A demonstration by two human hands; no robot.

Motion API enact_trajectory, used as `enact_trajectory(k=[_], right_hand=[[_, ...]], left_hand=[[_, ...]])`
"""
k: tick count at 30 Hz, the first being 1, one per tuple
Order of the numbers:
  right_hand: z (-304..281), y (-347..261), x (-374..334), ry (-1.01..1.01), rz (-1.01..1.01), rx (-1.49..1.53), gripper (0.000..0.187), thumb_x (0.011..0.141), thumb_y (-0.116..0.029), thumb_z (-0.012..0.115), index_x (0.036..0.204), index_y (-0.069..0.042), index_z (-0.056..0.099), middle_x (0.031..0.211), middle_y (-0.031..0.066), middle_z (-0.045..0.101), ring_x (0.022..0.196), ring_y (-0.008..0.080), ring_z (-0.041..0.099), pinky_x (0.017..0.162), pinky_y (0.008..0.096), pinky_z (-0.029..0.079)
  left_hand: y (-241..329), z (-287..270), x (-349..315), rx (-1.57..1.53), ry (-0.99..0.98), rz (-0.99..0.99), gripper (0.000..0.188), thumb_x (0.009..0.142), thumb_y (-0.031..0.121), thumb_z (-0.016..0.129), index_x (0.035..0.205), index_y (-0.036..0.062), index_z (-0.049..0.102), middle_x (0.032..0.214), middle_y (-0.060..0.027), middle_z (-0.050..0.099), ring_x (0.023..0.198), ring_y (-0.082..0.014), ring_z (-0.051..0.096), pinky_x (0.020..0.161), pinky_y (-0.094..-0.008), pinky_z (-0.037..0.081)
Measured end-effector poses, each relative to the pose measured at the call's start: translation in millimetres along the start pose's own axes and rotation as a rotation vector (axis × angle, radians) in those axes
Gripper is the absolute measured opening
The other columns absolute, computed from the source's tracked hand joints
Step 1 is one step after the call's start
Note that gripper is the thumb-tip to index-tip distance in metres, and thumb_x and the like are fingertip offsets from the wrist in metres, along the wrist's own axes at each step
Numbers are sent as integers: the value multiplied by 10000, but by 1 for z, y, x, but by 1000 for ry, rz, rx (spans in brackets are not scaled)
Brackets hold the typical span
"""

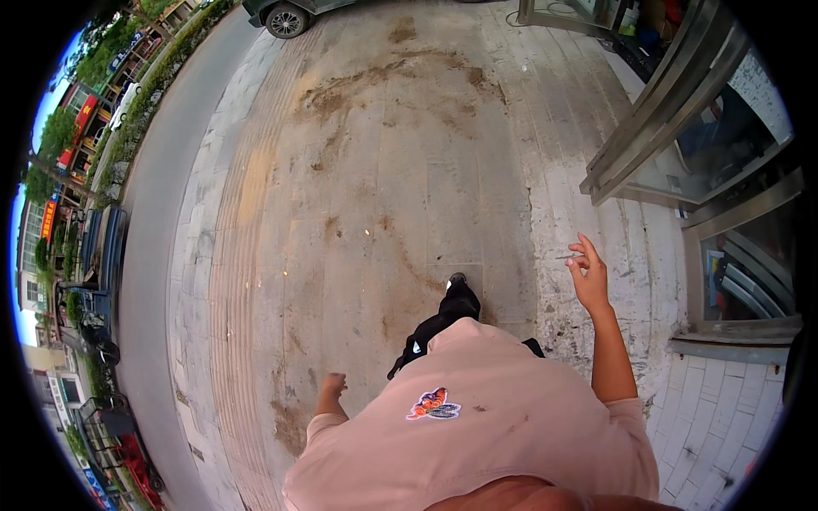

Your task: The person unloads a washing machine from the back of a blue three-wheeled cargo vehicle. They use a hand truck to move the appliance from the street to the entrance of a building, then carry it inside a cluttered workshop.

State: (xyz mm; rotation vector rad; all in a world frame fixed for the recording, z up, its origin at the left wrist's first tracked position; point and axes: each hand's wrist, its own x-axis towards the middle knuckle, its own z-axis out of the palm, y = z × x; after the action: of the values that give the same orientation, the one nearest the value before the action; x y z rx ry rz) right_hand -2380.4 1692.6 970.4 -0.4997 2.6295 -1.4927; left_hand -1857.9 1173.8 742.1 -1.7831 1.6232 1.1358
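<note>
My right hand (590, 274) is raised in front of me on the right, over the pale strip of paving. Its fingers are closed around a thin pale stick that looks like a cigarette (566, 256), pointing out to the left. My left hand (333, 383) hangs low beside my body, above the stained paving. It is small and foreshortened, so its finger pose is unclear, and I see nothing in it. Below my pink shirt (494, 400) with an insect patch, one black-trousered leg (450, 313) and a dark shoe (458, 278) reach forward.
Ahead stretches grey paving (409, 170) with brown dirt stains. On the right stand a metal-framed glass door (665, 102) and a window (748, 272). A dark vehicle (290, 19) is parked ahead. To the left run a road (162, 247), hedges and parked three-wheelers (100, 255).
</note>
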Motion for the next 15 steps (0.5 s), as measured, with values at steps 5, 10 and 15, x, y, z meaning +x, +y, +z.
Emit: enact_trajectory(k=[5, 10, 15], right_hand=[[-3, 185, 105, -221, 442, -109, 532, 868, -90, 685, 1366, -6, 515, 1045, 130, 682, 781, 198, 689, 699, 331, 545], [-70, 283, 156, 107, 994, 170, 449, 880, -127, 651, 1297, -1, 542, 913, 101, 677, 688, 214, 692, 553, 321, 486], [-90, 322, 306, 190, 1226, 340, 427, 873, -99, 628, 1272, 24, 542, 929, 122, 683, 653, 216, 698, 501, 310, 463]], left_hand=[[415, 23, 72, 133, 64, 687, 408, 904, 301, 650, 1188, 8, 663, 938, -170, 736, 786, -261, 717, 737, -375, 554], [868, 75, -51, 160, 11, 1235, 373, 941, 258, 631, 1246, 43, 634, 1087, -182, 714, 984, -308, 701, 858, -387, 536], [1139, 195, -111, 166, -103, 1469, 348, 965, 237, 618, 1260, 53, 628, 1093, -122, 718, 943, -239, 696, 839, -351, 533]])
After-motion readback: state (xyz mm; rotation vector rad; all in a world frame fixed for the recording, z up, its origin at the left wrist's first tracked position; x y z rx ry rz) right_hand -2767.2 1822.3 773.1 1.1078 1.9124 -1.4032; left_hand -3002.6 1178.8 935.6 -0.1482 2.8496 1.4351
